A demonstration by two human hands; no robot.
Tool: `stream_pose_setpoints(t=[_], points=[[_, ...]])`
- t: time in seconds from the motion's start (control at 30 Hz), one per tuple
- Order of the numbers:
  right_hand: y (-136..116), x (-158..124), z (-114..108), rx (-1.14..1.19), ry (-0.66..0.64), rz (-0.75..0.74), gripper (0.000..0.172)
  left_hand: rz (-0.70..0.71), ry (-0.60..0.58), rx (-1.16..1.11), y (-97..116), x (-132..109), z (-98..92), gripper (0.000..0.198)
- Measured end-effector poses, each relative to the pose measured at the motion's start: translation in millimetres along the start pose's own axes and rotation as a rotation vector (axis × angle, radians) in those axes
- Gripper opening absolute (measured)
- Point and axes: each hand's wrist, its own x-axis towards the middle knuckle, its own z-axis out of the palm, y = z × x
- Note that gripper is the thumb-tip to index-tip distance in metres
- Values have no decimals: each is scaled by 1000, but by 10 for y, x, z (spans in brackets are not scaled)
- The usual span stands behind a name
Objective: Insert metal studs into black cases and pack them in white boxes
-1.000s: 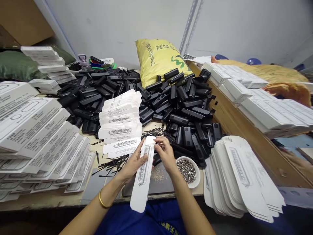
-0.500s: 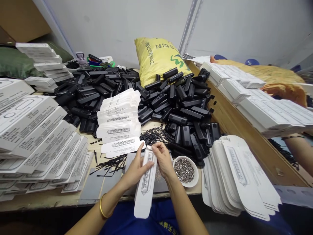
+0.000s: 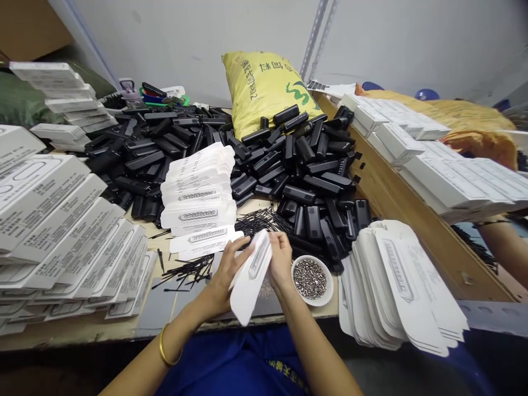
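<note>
A white cardboard box (image 3: 249, 287), long and narrow with a line drawing on its face, is tilted between my two hands above the table's front edge. My left hand (image 3: 223, 281) grips its left side, fingers pointing up along it. My right hand (image 3: 281, 261) is closed on the upper right edge, with its fingertips partly hidden. Just beyond lies a fanned pile of flat white cartons (image 3: 200, 214). Thin black sticks (image 3: 190, 275) are scattered left of my left hand. Beside my right wrist stands a white bowl (image 3: 330, 291) full of small metal pieces (image 3: 309, 279).
Black plastic devices (image 3: 305, 192) are heaped across the back, against a yellow sack (image 3: 264, 88). White boxes (image 3: 53, 220) are piled at left; a stack of flat cartons (image 3: 388, 286) is at right. Past a wooden board (image 3: 412, 209), another person's arm (image 3: 505, 247) shows.
The box has swung upward, its near end rising and shifting right, and its face now slants. My left hand has moved from across its front to its left side.
</note>
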Motion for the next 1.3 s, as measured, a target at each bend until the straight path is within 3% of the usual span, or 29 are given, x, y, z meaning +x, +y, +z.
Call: stream_pose_setpoints(t=[0.07, 0.1, 0.2, 0.27, 0.33, 0.4, 0.57, 0.63, 0.7, 0.77, 0.83, 0.87, 0.93, 1.0, 1.13, 1.3], points=[[-44, 19, -21, -300, -202, -128, 12, 61, 114, 105, 56, 42, -69, 52], [-64, 4, -54, -500, -326, -214, 14, 14, 188, 146, 82, 69, -122, 51], [-68, -73, -216, -1080, -639, -459, 42, -268, 329, 372, 93, 141, -321, 59], [-27, -98, -321, -1291, -760, -528, 49, -347, 254, 550, 33, 150, -428, 64], [-8, -71, -380, -1317, -818, -541, 49, -328, 110, 659, -57, 121, -481, 66], [-69, -2, -393, -1177, -782, -530, 47, -322, -8, 730, -137, 70, -484, 66], [-475, 130, -275, -371, -287, -399, 44, -354, -164, 779, -120, 34, -361, 62], [-551, 135, -190, -168, -285, -356, 40, -289, -170, 677, -40, 79, -287, 60], [-525, 172, -121, -237, -468, -346, 35, -252, -146, 559, 33, 130, -230, 59], [-438, 292, -97, -527, -594, -356, 27, -281, -113, 491, 68, 162, -212, 60], [-336, 496, -120, -891, -492, -348, 28, -321, -65, 466, 56, 166, -231, 62], [-286, 612, -140, -1061, -357, -326, 27, -328, -35, 465, 35, 159, -246, 63], [-187, 818, -173, -1212, -227, -277, 20, -314, 21, 474, -19, 141, -267, 63], [-94, 947, -182, -1252, -223, -254, 11, -295, 44, 497, -71, 128, -257, 64], [-14, 984, -166, -1237, -250, -272, 15, -271, 46, 537, -126, 139, -163, 65], [-303, 812, -182, -1025, -247, -287, 9, -219, 43, 515, -109, 171, -28, 65]])
